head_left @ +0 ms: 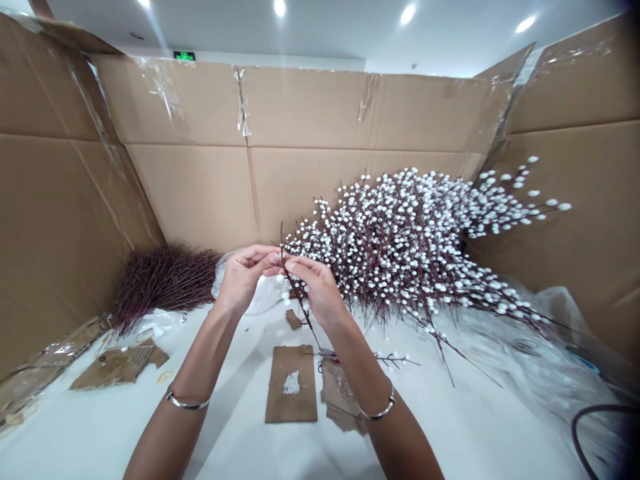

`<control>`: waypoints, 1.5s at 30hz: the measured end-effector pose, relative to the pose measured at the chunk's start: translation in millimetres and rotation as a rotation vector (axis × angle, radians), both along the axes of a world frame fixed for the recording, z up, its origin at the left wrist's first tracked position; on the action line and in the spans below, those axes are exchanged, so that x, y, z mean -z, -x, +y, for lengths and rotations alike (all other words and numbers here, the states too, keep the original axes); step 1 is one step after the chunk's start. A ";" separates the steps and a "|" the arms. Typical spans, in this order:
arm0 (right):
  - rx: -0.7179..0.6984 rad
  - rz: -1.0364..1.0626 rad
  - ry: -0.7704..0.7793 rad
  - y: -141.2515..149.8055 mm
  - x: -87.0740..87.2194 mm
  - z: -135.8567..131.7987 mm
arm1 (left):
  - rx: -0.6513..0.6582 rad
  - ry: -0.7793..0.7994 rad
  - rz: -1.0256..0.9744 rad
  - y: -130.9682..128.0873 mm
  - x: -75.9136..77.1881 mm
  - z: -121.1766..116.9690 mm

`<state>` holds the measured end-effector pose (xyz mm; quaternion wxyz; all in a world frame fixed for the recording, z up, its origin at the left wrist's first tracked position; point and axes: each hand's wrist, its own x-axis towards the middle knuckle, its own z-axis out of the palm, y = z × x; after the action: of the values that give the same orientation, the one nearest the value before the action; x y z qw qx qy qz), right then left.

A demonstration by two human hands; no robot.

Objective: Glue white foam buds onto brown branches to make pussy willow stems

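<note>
I see left fingers and right fingers pinching one twig, white-berry stems presumably done, bare twigs presumably left.

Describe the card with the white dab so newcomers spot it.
From the big pile of branches, go left to the twig pinched between the left hand and right hand, then down to the table. There lies the card, a flat brown rectangle. Unlike the torn scrap on its right, it has straight edges and a white dab at its middle.

Dark brown twig, white-budded brown branches, perhaps purplish-brown stem bundle, tan cardboard walls, white table.
</note>
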<state>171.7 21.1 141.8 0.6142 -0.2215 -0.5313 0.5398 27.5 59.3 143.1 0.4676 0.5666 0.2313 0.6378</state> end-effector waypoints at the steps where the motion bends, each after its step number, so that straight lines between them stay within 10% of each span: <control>1: -0.002 0.001 -0.006 -0.2 0.2 0.2 | 0.002 0.001 -0.001 -0.1 0.0 0.1; 11: 0.093 -0.073 -0.021 0.7 3.4 4.9 | -0.003 -0.024 0.172 10.5 7.6 18.5; 16: 0.314 -0.228 -0.181 -4.2 1.9 3.7 | -0.588 0.064 0.890 46.7 40.3 71.5; 22: 0.583 -0.369 -0.301 -3.2 -3.8 -5.8 | -0.717 0.270 1.222 76.6 94.6 105.7; 27: 0.697 -0.486 -0.398 -1.1 -4.9 -10.2 | -0.735 0.284 1.327 77.2 111.8 113.3; 34: 0.712 -0.492 -0.425 -0.7 -2.7 -8.5 | -0.810 0.233 1.235 81.9 101.0 106.9; 39: 0.719 -0.472 -0.434 1.0 -2.3 -8.2 | -0.824 0.047 0.985 64.7 61.7 90.3; 45: 0.743 -0.467 -0.444 1.2 -2.5 -9.8 | -0.313 -0.115 0.324 20.4 8.0 31.1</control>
<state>170.5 11.3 144.3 0.6621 -0.3746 -0.6422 0.0940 7.2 90.4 135.1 0.2867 0.6447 0.3516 0.6153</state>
